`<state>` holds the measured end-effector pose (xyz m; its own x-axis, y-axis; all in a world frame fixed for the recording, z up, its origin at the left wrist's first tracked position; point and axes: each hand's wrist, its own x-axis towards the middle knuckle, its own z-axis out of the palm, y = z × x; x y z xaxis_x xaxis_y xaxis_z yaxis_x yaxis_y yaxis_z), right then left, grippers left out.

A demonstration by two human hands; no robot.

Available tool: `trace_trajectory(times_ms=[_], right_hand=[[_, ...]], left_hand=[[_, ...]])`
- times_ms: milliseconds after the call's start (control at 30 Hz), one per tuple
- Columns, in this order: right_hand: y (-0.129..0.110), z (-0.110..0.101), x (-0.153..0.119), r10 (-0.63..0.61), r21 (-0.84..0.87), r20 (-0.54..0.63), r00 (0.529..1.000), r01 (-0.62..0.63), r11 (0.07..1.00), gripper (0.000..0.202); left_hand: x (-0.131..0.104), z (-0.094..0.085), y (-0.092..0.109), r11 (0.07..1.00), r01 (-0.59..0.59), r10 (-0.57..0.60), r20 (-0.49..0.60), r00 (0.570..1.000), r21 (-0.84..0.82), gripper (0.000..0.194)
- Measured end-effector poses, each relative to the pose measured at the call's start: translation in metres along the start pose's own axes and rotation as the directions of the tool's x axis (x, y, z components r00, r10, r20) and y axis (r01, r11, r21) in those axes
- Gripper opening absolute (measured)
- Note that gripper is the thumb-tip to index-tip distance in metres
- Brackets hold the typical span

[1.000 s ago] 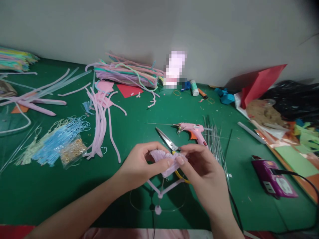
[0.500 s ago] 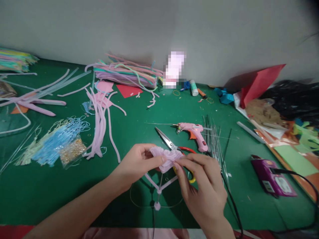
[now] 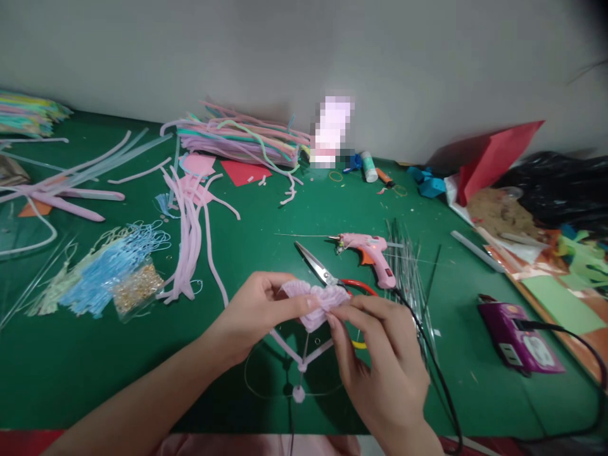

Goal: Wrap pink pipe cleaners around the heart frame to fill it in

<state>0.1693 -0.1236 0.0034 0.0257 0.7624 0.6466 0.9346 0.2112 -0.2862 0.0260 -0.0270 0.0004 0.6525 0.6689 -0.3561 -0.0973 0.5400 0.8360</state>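
A pale pink ruffled piece (image 3: 311, 310) is held between both hands above the green table. My left hand (image 3: 259, 310) pinches its left side, thumb on top. At its right edge, the thumb and fingers of my right hand (image 3: 384, 342) are closed on it. Below it hang pink fuzzy strips (image 3: 288, 348) that meet in a V, with a thin wire and a small pink ball (image 3: 298, 394) at the bottom. Scissors (image 3: 316, 264) with red and yellow handles lie just behind, partly hidden by my right hand. A pink glue gun (image 3: 368, 249) lies beyond them.
Pink fuzzy stems (image 3: 189, 253), blue tassels (image 3: 102, 272) and a bag of gold beads (image 3: 137, 291) lie left. Thin wires (image 3: 403, 272) and a purple power box (image 3: 520, 339) with a black cord are on the right. Bundled colored stems (image 3: 242, 142) lie by the wall.
The ruffled piece has tilted slightly and shifted a little left, with its hanging strips. My right-hand fingers have moved slightly along its edge. Both hands still hold it.
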Motion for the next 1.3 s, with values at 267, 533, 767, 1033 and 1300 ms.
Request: trace_trajectory(times_ms=[267, 533, 767, 1033, 1300], right_hand=[[-0.011, -0.001, -0.003, 0.053, 0.003, 0.026, 0.998, -0.053, 0.999, 0.02], [0.001, -0.013, 0.012, 0.002, -0.097, 0.102, 0.995, 0.008, 0.995, 0.013], [0.028, -0.026, 0.039, -0.23, 0.067, 0.264, 0.937, 0.22, 0.973, 0.013], [0.036, -0.038, 0.065, -0.376, 0.155, 0.427, 0.822, 0.343, 0.926, 0.015], [0.041, -0.03, 0.084, -0.364, 0.271, 0.539, 0.759, 0.253, 0.929, 0.019]], left_hand=[[-0.001, 0.005, 0.0, 1.0, -0.002, 0.003, -0.06, 0.998, 0.022, 0.025], [-0.004, 0.007, -0.002, 0.989, -0.02, 0.033, -0.089, 0.995, 0.15, 0.026], [-0.003, 0.007, 0.002, 0.976, -0.014, 0.019, -0.022, 1.0, 0.215, 0.02], [-0.005, 0.011, 0.007, 0.978, 0.007, -0.004, -0.014, 1.0, 0.209, 0.021], [-0.005, 0.009, 0.006, 0.929, -0.031, 0.057, -0.06, 0.997, 0.369, 0.016]])
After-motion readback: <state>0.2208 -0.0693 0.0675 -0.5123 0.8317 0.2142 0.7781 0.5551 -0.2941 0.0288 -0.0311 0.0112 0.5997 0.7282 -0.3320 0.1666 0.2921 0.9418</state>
